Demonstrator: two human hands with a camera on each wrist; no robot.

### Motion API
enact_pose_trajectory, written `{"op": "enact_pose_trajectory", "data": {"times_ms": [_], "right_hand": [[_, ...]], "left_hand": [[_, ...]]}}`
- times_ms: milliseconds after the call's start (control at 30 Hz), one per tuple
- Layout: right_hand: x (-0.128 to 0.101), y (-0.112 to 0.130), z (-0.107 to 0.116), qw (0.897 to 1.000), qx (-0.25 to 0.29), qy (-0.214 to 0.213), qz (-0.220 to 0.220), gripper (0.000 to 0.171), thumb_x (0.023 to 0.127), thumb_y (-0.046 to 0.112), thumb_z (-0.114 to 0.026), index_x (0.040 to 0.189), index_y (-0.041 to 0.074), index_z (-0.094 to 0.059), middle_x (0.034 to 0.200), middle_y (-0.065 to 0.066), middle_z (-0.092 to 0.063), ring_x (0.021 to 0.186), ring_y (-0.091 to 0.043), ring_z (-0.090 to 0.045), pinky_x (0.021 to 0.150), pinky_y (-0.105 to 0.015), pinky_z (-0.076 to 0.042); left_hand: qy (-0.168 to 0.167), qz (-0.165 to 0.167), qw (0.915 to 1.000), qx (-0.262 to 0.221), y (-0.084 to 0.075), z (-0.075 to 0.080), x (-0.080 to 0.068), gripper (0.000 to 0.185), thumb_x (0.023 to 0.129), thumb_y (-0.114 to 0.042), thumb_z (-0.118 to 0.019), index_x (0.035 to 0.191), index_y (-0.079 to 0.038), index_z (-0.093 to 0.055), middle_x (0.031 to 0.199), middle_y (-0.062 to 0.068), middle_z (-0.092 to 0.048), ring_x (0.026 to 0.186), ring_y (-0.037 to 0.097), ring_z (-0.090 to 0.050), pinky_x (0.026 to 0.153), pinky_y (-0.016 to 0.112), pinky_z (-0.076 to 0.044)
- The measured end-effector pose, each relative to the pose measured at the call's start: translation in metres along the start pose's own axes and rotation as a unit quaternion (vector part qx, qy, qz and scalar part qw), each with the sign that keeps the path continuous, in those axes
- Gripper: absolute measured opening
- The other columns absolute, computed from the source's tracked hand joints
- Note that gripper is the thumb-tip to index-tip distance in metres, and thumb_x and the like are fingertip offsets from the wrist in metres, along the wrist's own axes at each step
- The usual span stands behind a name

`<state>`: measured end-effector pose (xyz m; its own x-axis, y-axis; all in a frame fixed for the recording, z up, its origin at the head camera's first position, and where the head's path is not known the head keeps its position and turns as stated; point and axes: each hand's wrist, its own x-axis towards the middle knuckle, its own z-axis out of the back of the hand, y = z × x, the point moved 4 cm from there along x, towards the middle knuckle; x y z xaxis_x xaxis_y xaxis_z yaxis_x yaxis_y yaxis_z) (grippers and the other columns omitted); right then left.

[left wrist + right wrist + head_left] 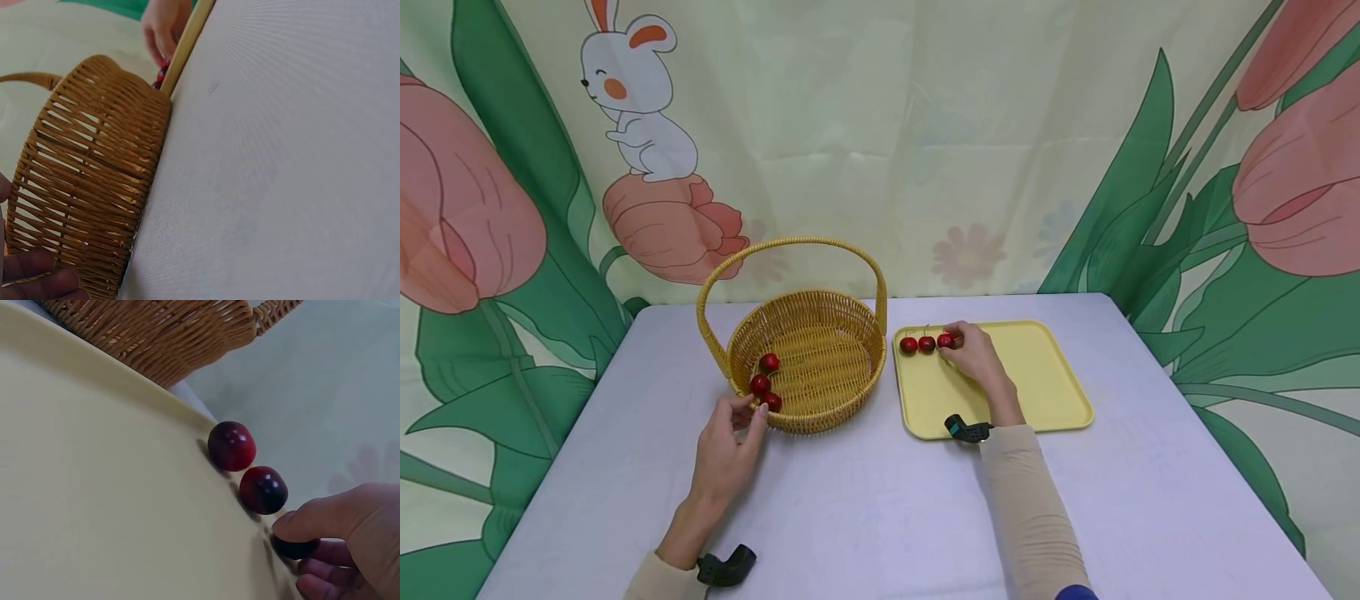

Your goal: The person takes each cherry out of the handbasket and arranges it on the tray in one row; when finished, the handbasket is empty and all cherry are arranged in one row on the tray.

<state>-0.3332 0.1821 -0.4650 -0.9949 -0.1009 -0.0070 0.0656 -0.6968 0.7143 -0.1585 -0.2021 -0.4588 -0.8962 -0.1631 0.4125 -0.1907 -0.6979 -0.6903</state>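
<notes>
The person's left hand is at the near left side of the wicker basket, its thumb and fingers closed on the rim in a pinch, with the other fingers lying along the outside of the weave. Just inside that rim I see three red cherries bunched in a short curved line; the rest of the woven floor shows bare, and the handle stands arched overhead.

To the right, just beside the basket, the yellow tray lies flat on the white-covered table. Along its far edge, near the left corner, two dark red cherries sit side by side. Next to them the right hand has its thumb and fingers drawn together around a third cherry; whether that one is off the tray, I can't tell. Each wrist carries a small black camera by a beige sleeve. Behind hangs a pale curtain printed with tulips and a rabbit.
</notes>
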Motion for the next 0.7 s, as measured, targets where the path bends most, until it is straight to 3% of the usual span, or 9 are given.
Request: {"op": "enact_pose_trajectory", "data": {"times_ms": [233,433,700], "right_hand": [[-0.002,0.002,0.006,1.0,0.007,0.007,-0.004,0.048,0.093,0.016,-0.07,0.136,0.002,-0.054,0.132,-0.02,-0.06,0.119,-0.035,-0.06,0.101,-0.047,-0.051],[-0.004,0.009,0.013,1.0,0.012,-0.009,0.013,0.049,0.093,0.017,-0.07,0.136,0.002,-0.055,0.136,-0.019,-0.057,0.122,-0.036,-0.057,0.1,-0.049,-0.051],[-0.007,0.027,0.023,0.998,0.02,-0.036,0.053,0.047,0.092,0.017,-0.07,0.134,0.001,-0.056,0.133,-0.019,-0.058,0.116,-0.035,-0.059,0.094,-0.047,-0.053]], "left_hand": [[-0.001,-0.004,1.0,-0.001,0.001,-0.001,0.0,0.033,0.1,-0.025,-0.061,0.121,-0.001,-0.056,0.097,0.009,-0.064,0.088,0.022,-0.064,0.066,0.023,-0.053],[-0.001,-0.003,1.0,0.005,0.003,-0.002,0.0,0.035,0.1,-0.027,-0.062,0.122,-0.001,-0.056,0.097,0.007,-0.064,0.089,0.02,-0.065,0.073,0.032,-0.057],[0.0,-0.008,1.0,0.0,0.002,-0.001,0.0,0.034,0.1,-0.025,-0.061,0.121,0.0,-0.056,0.096,0.008,-0.065,0.089,0.021,-0.065,0.072,0.036,-0.057]]}}
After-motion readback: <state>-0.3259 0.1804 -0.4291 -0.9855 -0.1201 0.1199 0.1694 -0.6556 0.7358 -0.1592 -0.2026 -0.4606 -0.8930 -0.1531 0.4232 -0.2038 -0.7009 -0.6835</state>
